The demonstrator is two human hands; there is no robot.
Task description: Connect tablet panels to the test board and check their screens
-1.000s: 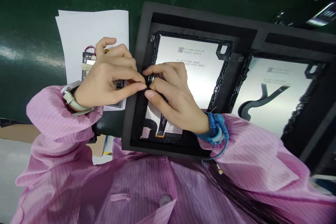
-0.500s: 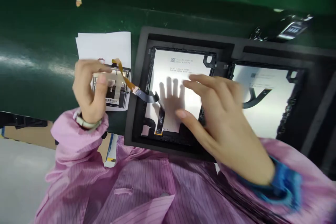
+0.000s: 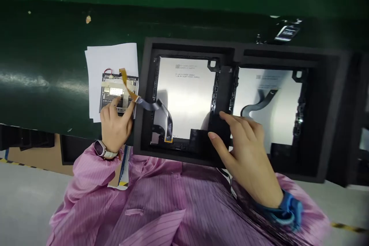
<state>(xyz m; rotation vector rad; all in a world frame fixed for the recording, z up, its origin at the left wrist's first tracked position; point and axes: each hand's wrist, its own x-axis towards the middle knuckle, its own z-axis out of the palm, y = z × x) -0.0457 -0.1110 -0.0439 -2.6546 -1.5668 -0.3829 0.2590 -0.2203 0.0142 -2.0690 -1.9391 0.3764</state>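
Observation:
My left hand point(image 3: 115, 125) rests with fingers apart on the lower edge of a flat black battery-like module point(image 3: 106, 98), which carries strips of tape, printed symbols and a red wire. From it an orange and black flat ribbon cable point(image 3: 147, 104) runs over the tray edge to a silvery display panel point(image 3: 187, 100), joining near the panel's bottom left. Over the tray divider, between two panels, hovers my right hand point(image 3: 245, 142), thumb and fingers spread and holding nothing. A second display panel point(image 3: 268, 119) sits in the right compartment with its own black ribbon cable point(image 3: 261, 103) curled on top.
Both panels lie in a black foam tray point(image 3: 140, 84) on the green bench point(image 3: 43, 57). White paper sheets point(image 3: 112, 55) lie under the module. A shiny metal-and-black object point(image 3: 288, 30) stands behind the tray. Dark boxes point(image 3: 31, 136) are below the bench at left.
My left hand has come down from above the module to its lower edge. My right hand has drawn back from over the left panel towards the divider. The view has shifted.

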